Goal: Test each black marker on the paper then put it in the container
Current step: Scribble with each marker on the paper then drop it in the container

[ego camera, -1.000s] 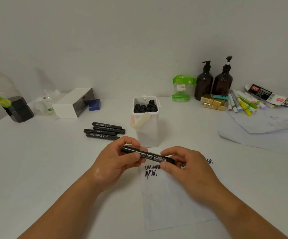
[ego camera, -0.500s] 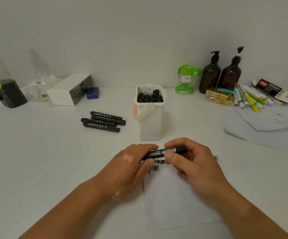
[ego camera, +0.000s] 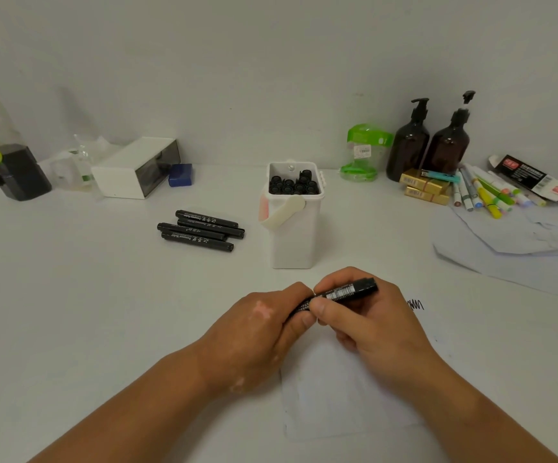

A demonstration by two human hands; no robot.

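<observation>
Close to the person, a sheet of paper [ego camera: 324,396] lies on the white table [ego camera: 70,295]. Over its far end, both hands hold one black marker [ego camera: 344,290]. The left hand [ego camera: 261,332] curls its fingers tight round the marker's left end, which is hidden. The right hand [ego camera: 368,319] pinches the middle with thumb and fingers. The marker's long side runs from low left to up right, and its free end points right and a bit away. Behind the hands stands the white container [ego camera: 292,238], with black marker ends showing inside. Left of it, four more markers [ego camera: 200,230] lie side by side.
</observation>
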